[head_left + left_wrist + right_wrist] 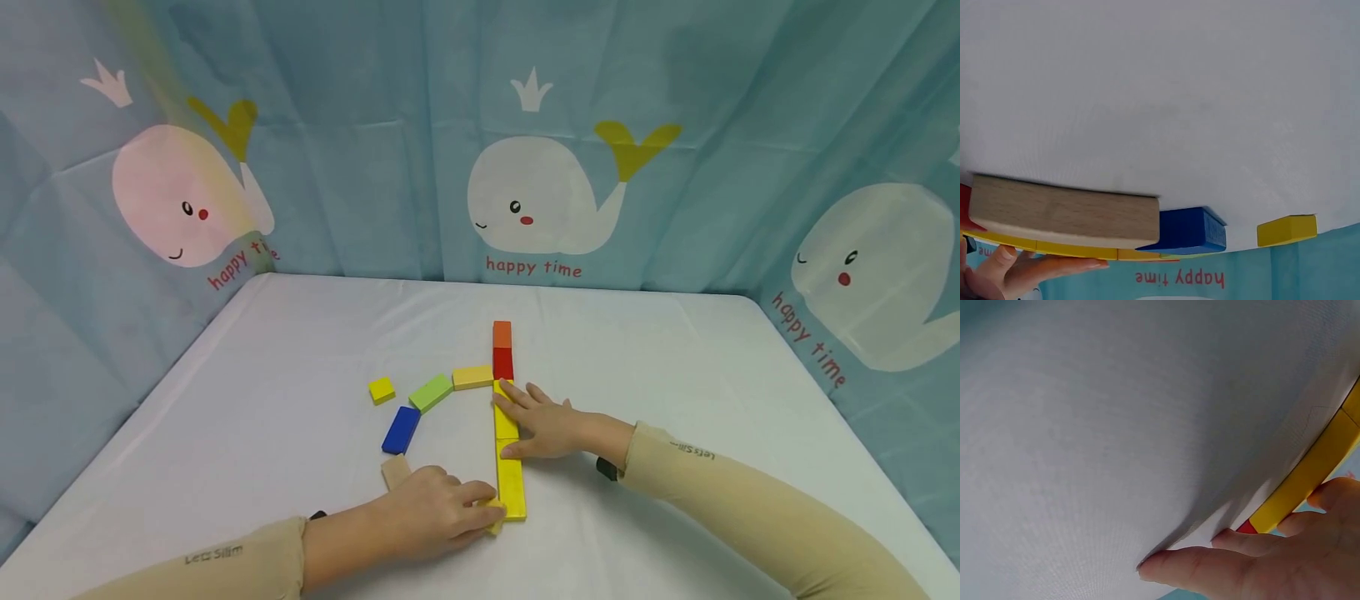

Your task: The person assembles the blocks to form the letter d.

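My left hand (427,512) pinches a small yellow block (493,528) at the near end of a straight column of blocks. That column has two long yellow blocks (512,487), then a red block (503,364) and an orange block (502,334) at the far end. My right hand (546,423) lies against the column's right side, fingers spread, fingertips touching the yellow blocks. Left of the column, a pale yellow block (472,377), a green block (431,393), a blue block (401,430) and a plain wooden block (1066,211) curve round. My left hand partly covers the wooden one in the head view.
A separate yellow block (382,390) sits outside the curve, to the left. Part of a red block (965,206) shows beside the wooden one in the left wrist view. White cloth (675,367) covers the table, with a blue whale-print curtain (360,167) around it.
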{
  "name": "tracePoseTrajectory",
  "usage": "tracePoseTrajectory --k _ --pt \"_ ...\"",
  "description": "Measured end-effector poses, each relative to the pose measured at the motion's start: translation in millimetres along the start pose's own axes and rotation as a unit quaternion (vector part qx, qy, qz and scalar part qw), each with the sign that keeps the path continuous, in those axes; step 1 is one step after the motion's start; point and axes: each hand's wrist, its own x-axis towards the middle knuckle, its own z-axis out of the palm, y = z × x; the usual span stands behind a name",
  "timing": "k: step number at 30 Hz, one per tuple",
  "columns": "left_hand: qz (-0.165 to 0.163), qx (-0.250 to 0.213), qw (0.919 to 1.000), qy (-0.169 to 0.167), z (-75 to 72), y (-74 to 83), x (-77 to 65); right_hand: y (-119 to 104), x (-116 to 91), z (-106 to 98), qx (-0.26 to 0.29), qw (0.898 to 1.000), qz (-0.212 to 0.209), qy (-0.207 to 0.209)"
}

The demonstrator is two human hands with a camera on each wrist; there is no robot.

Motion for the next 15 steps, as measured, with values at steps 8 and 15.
tracePoseTrajectory --k 8,15 --pt "0.010 0.009 0.9999 -0.004 -1.3 0.2 -0.5 0.2 0.8 0.6 -0.004 1.000 0.003 0.001" --pt "0.020 0.032 0.9992 0.009 -1.3 1.9 0.4 0.2 0.8 0.8 -0.003 1.000 0.002 0.002"
